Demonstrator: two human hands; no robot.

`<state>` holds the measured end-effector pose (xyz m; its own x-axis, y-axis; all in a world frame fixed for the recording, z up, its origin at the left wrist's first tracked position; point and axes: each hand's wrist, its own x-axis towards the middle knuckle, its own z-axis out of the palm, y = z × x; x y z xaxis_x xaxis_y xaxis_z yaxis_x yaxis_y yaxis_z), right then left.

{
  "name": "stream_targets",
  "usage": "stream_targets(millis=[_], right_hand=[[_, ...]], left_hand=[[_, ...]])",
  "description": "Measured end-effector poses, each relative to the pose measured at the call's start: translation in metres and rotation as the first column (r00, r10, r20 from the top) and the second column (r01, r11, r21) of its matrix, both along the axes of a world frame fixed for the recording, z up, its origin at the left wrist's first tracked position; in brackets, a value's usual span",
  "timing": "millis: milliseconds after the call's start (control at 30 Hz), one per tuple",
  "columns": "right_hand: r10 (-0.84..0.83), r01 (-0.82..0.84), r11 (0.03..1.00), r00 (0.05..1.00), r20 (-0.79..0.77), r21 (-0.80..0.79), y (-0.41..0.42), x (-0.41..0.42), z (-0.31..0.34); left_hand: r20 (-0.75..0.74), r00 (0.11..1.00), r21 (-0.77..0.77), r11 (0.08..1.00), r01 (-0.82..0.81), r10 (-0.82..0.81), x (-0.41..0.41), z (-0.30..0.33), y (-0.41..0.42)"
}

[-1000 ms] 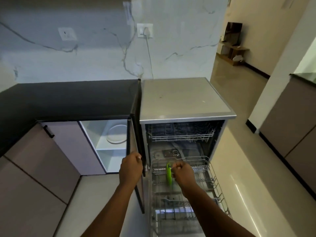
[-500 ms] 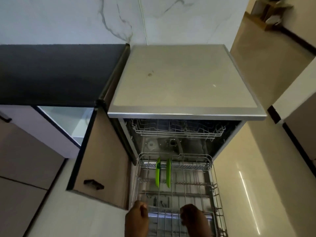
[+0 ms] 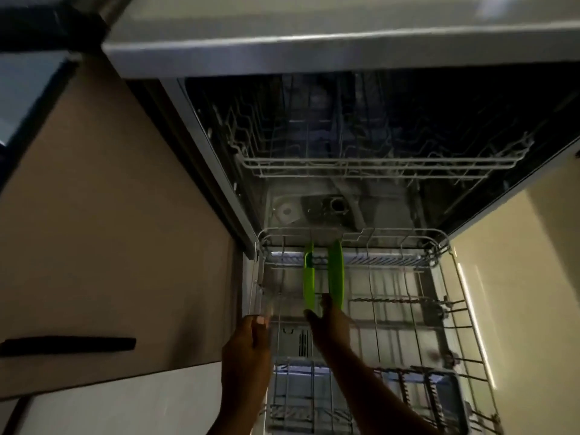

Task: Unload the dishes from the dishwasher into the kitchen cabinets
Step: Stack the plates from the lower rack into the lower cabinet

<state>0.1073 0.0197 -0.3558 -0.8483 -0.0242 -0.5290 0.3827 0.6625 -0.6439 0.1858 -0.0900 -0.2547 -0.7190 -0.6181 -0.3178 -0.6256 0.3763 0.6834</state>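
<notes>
Two thin lime-green plates stand on edge, side by side, near the far left of the pulled-out grey wire lower rack (image 3: 464,312) of the open dishwasher (image 3: 314,48). The left green plate (image 3: 308,285) and the right green plate (image 3: 336,274) are close together with a narrow gap between them.

The right hand (image 3: 329,328) reaches in from the near side, its thumb and fingers spread apart at the near lower edges of the two plates. The thumb tip sits just under the left plate, and the fingertips rise into the gap beside the right plate. Blur hides whether they pinch a plate or only touch it.

The left hand (image 3: 249,346) is at the left rim of the lower rack, fingers curled with the fingertips at the rim wire; whether it truly grips the wire cannot be told.

Above and farther back, the grey wire upper rack (image 3: 376,164) sits inside the dark tub. To the left, a beige cabinet door (image 3: 110,215) with a black bar handle (image 3: 67,344) stands open against the dishwasher's side. Pale glossy floor (image 3: 533,277) shows on the right.
</notes>
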Motion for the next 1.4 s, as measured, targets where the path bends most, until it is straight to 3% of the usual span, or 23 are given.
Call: stream_targets(millis=[167, 267, 333, 467, 533, 600, 667, 733, 900, 933, 967, 1000, 1033, 1067, 1100, 1133, 1167, 1200, 1333, 1400], right_hand=[[-0.163, 0.163, 0.982, 0.987, 0.014, -0.092, -0.023, -0.026, -0.030], [-0.213, 0.198, 0.969, 0.973, -0.094, -0.149, -0.027, -0.032, -0.019], [-0.180, 0.140, 0.969, 0.964, -0.194, -0.206, -0.022, -0.028, 0.011], [0.064, -0.172, 0.962, 0.898, -0.434, -0.213, -0.002, -0.006, 0.093], [0.216, -0.293, 0.956, 0.736, -0.642, -0.014, 0.009, 0.007, 0.128], [0.371, -0.336, 0.915, 0.479, -0.795, 0.224, 0.015, 0.015, 0.149], [0.470, -0.359, 0.856, 0.243, -0.849, 0.371, 0.017, 0.023, 0.159], [0.491, -0.352, 0.833, 0.117, -0.863, 0.427, 0.015, 0.031, 0.161], [0.547, -0.433, 0.768, 0.063, -0.835, 0.471, 0.009, 0.036, 0.157], [0.534, -0.479, 0.768, 0.115, -0.838, 0.424, 0.013, 0.033, 0.156], [0.476, -0.490, 0.812, 0.242, -0.846, 0.317, 0.018, 0.029, 0.155], [0.350, -0.429, 0.892, 0.458, -0.817, 0.141, 0.024, 0.024, 0.152], [0.131, -0.255, 0.964, 0.713, -0.689, -0.080, 0.029, 0.016, 0.148], [-0.157, 0.038, 0.961, 0.890, -0.428, -0.272, 0.035, 0.006, 0.137], [-0.419, 0.364, 0.845, 0.906, -0.062, -0.392, 0.043, -0.007, 0.121], [-0.552, 0.639, 0.651, 0.769, 0.322, -0.411, 0.051, -0.020, 0.098], [-0.555, 0.812, 0.457, 0.579, 0.597, -0.363, 0.058, -0.030, 0.074], [-0.523, 0.887, 0.362, 0.448, 0.726, -0.287, 0.066, -0.038, 0.050], [-0.505, 0.871, 0.427, 0.452, 0.735, -0.243, 0.059, -0.050, 0.001], [-0.404, 0.874, 0.427, 0.415, 0.815, -0.233, 0.048, -0.056, -0.001]], left_hand=[[0.078, 0.993, 0.141, 0.985, -0.100, 0.089, 0.019, -0.028, -0.009], [0.026, 0.989, 0.177, 0.973, -0.151, 0.149, 0.020, -0.029, -0.014], [-0.006, 0.974, 0.209, 0.953, -0.220, 0.226, 0.012, -0.023, -0.018], [-0.144, 0.883, 0.514, 0.796, -0.319, 0.447, -0.017, 0.009, -0.025], [-0.166, 0.864, 0.634, 0.723, -0.275, 0.475, -0.031, 0.029, -0.029], [-0.186, 0.847, 0.755, 0.625, -0.201, 0.498, -0.042, 0.054, -0.032], [-0.220, 0.813, 0.838, 0.532, -0.126, 0.539, -0.051, 0.076, -0.029], [-0.215, 0.774, 0.890, 0.446, -0.096, 0.596, -0.056, 0.088, -0.024], [-0.120, 0.750, 0.940, 0.318, -0.125, 0.650, -0.054, 0.079, -0.022], [-0.121, 0.735, 0.934, 0.326, -0.143, 0.667, -0.049, 0.075, -0.023], [-0.131, 0.717, 0.929, 0.338, -0.153, 0.685, -0.042, 0.070, -0.024], [-0.142, 0.698, 0.929, 0.338, -0.152, 0.702, -0.035, 0.066, -0.026], [-0.151, 0.683, 0.931, 0.335, -0.145, 0.715, -0.027, 0.064, -0.028], [-0.159, 0.670, 0.932, 0.334, -0.139, 0.725, -0.021, 0.062, -0.030], [-0.168, 0.663, 0.931, 0.339, -0.136, 0.729, -0.015, 0.059, -0.033], [-0.173, 0.660, 0.929, 0.344, -0.137, 0.731, -0.010, 0.058, -0.034], [-0.171, 0.655, 0.927, 0.344, -0.145, 0.736, -0.006, 0.055, -0.035], [-0.168, 0.653, 0.930, 0.339, -0.144, 0.739, -0.004, 0.055, -0.035], [-0.194, 0.655, 0.923, 0.362, -0.129, 0.730, 0.001, 0.047, -0.039], [-0.205, 0.657, 0.921, 0.371, -0.123, 0.726, 0.001, 0.042, -0.042]])
